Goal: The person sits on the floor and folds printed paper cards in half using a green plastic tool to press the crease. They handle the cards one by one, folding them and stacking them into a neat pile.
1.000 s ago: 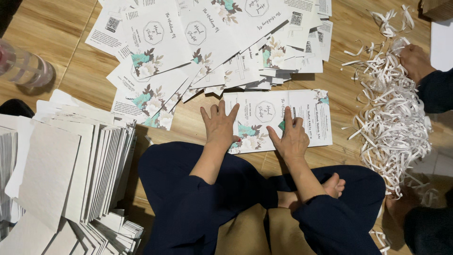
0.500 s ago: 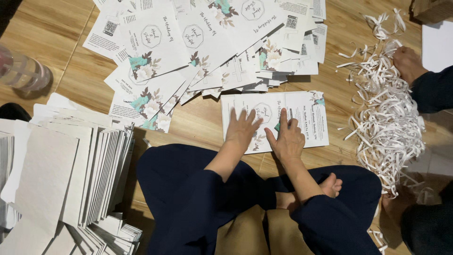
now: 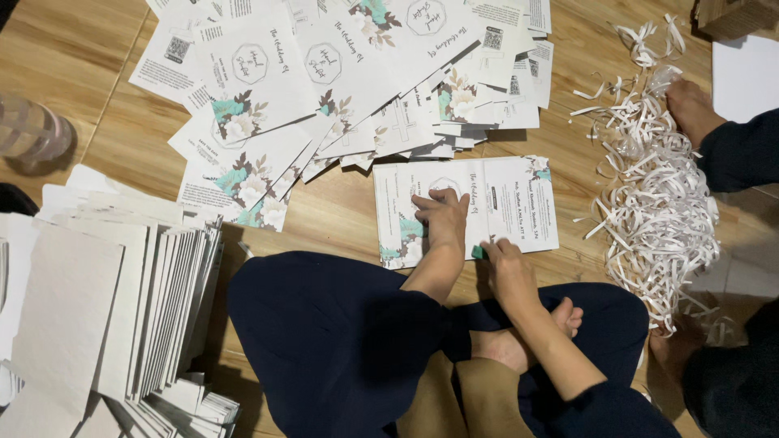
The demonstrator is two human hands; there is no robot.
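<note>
A white printed card [image 3: 519, 199] with teal and brown flowers lies flat on the wooden floor [image 3: 341, 211] in front of my crossed legs. My left hand [image 3: 442, 215] rests on the card's middle, fingers bent and pressing down. My right hand [image 3: 503, 264] is at the card's near edge, its fingertips pinched on that edge beside a teal corner. Both forearms reach out over my dark trousers.
A fanned heap of the same flowered cards [image 3: 324, 81] lies beyond. Stacks of folded white cards [image 3: 122, 308] stand at the left, by a plastic bottle [image 3: 32, 134]. At the right are a pile of white paper strips [image 3: 657, 186] and another person's foot [image 3: 690, 105].
Both hands lay flat and spread on the card. Now the left hand has slid right to its middle, and the right hand has drawn back to the near edge.
</note>
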